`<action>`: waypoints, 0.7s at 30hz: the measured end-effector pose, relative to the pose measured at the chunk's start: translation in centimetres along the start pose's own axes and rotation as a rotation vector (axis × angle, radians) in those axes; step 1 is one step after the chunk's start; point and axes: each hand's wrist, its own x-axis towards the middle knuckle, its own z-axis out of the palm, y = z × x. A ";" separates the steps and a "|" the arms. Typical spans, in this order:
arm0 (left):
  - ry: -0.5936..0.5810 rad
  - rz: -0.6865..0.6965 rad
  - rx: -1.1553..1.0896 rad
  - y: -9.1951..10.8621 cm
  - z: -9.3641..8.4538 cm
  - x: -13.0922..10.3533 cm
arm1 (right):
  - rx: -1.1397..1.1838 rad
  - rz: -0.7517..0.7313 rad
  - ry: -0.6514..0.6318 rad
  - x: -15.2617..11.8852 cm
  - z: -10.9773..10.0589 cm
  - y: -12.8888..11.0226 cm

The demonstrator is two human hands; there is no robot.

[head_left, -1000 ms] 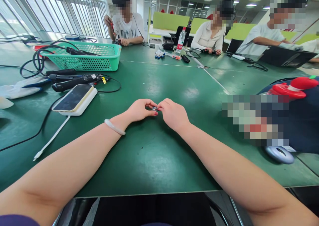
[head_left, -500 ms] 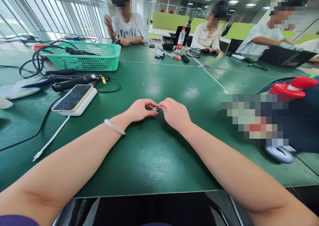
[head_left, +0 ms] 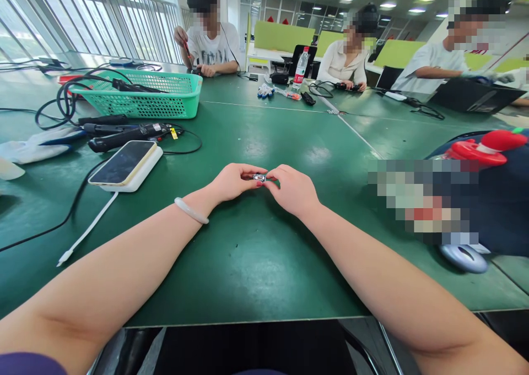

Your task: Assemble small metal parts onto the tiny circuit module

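Between my fingertips, just above the green table (head_left: pixel 264 276), is a small black-and-silver piece (head_left: pixel 259 178), too small for me to tell its kind. My left hand (head_left: pixel 233 182) pinches its left side between thumb and fingers, and a pale bangle sits on that wrist. From the other side my right hand (head_left: pixel 291 188) meets it, with thumb and index finger closed at its right edge. The fingers partly cover the piece.
At left lie a phone (head_left: pixel 124 163) on a white block, black corded tools (head_left: pixel 128 135), white gloves (head_left: pixel 37 146) and a green basket (head_left: pixel 190 97). A red-lidded bottle (head_left: pixel 475 149) and computer mouse (head_left: pixel 465 257) are at right. Several people sit across the table beyond a water bottle (head_left: pixel 301 69).
The small piece has turned so that a broader, lighter face shows. My right thumb and index finger have moved apart from the rest of the hand, and the thumb now shows beneath the piece.
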 end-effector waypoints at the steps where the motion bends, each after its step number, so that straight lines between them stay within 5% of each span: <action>1: 0.003 -0.007 -0.016 0.2 0.1 -0.1 | -0.002 -0.006 0.004 0.0 0.0 0.0; 13: -0.044 -0.083 -0.223 0.3 0.6 -0.2 | -0.044 -0.093 -0.011 -0.1 0.4 -0.5; 18: 0.282 -0.046 -0.102 -0.3 -0.6 0.3 | -0.016 -0.095 0.017 -0.1 0.2 -0.4; 21: 0.490 -0.033 0.267 -0.4 -2.5 0.0 | 0.005 -0.082 0.037 -0.1 0.0 -0.4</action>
